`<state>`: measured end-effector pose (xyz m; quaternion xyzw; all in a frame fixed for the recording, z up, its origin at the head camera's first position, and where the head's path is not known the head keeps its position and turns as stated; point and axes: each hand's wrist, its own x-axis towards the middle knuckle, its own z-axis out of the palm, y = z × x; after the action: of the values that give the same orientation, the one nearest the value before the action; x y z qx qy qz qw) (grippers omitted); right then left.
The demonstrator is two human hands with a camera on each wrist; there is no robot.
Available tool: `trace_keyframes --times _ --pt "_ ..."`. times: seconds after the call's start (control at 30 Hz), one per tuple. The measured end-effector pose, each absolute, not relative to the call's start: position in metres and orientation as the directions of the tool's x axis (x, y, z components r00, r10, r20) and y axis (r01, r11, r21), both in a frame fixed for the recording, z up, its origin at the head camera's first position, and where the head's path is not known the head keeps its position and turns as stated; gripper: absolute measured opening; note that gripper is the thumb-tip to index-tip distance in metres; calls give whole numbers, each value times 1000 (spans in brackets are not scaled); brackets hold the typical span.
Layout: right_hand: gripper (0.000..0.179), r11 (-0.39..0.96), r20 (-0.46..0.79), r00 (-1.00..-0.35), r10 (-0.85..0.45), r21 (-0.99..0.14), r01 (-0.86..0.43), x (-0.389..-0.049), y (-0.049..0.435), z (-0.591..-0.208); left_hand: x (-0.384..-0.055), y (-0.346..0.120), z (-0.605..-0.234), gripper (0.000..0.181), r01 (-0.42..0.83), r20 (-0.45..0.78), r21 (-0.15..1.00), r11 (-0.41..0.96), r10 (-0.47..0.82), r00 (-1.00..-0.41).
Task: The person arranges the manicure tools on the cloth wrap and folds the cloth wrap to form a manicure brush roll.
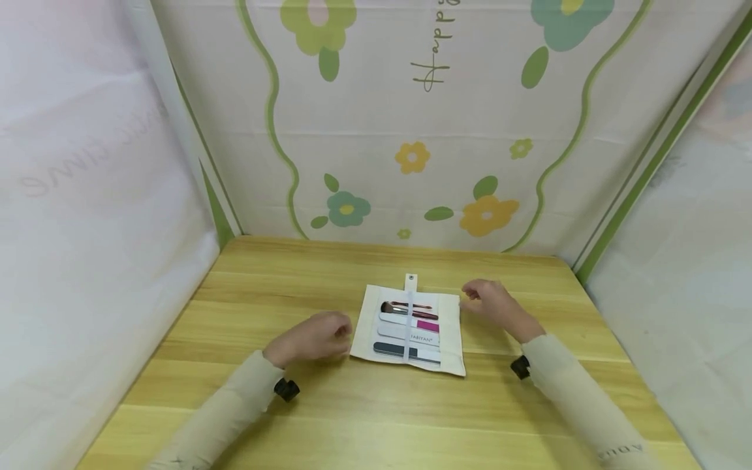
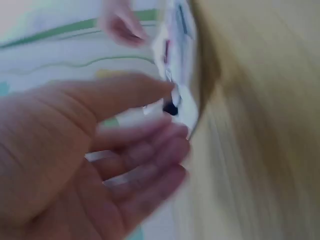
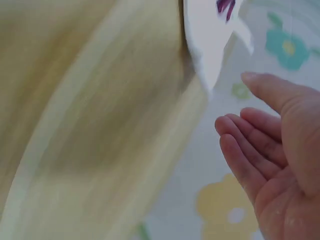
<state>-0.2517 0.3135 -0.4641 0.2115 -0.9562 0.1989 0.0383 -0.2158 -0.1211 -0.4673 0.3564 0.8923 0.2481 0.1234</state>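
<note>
An unfolded cream fabric pouch (image 1: 451, 329) lies flat on the table, a snap tab (image 1: 410, 284) at its far edge. Under its pale strap (image 1: 407, 352) sit a makeup brush (image 1: 425, 315), a thinner brush (image 1: 420, 306), a white and pink nail file (image 1: 427, 325), a white lettered file (image 1: 390, 331) and a dark file (image 1: 392, 350). My left hand (image 1: 317, 336) is beside the pouch's left edge, fingers loosely bent with nothing in them. By the far right corner my right hand (image 1: 492, 301) has its thumb and fingers apart, holding nothing, as the right wrist view shows.
The wooden table (image 1: 282, 281) ends at a flower-printed cloth wall (image 1: 364, 124) at the back. Pale cloth walls also stand at the left (image 1: 100, 215) and right (image 1: 693, 274). A small black device (image 1: 286, 390) is worn at my left wrist, another (image 1: 520, 367) at the right.
</note>
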Motion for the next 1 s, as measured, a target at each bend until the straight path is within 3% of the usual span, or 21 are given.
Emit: trace_keyframes --times 0.1,0.23,0.37,0.67,0.87,1.0 --pt "33 794 196 -819 -539 -207 -572 -224 311 -454 -215 -119 -465 30 753 51 323 573 784 -618" --pt "39 708 221 -708 -671 -91 -700 -191 305 -451 -215 -113 -467 35 851 100 136 508 847 -522" --pt "41 690 170 -689 -705 -64 -721 -166 299 -457 -217 -107 -473 33 877 74 67 477 874 -481" --pt "48 750 93 -757 -647 -97 -654 -146 294 -483 -217 -101 -481 25 883 52 81 461 883 -466" --pt "43 734 124 -743 -658 -116 -670 -148 294 -486 -222 -102 -481 11 874 99 168 455 875 -475" --pt "35 703 170 -711 -682 -119 -702 -151 295 -480 -228 -103 -478 2 839 117 293 458 854 -507"
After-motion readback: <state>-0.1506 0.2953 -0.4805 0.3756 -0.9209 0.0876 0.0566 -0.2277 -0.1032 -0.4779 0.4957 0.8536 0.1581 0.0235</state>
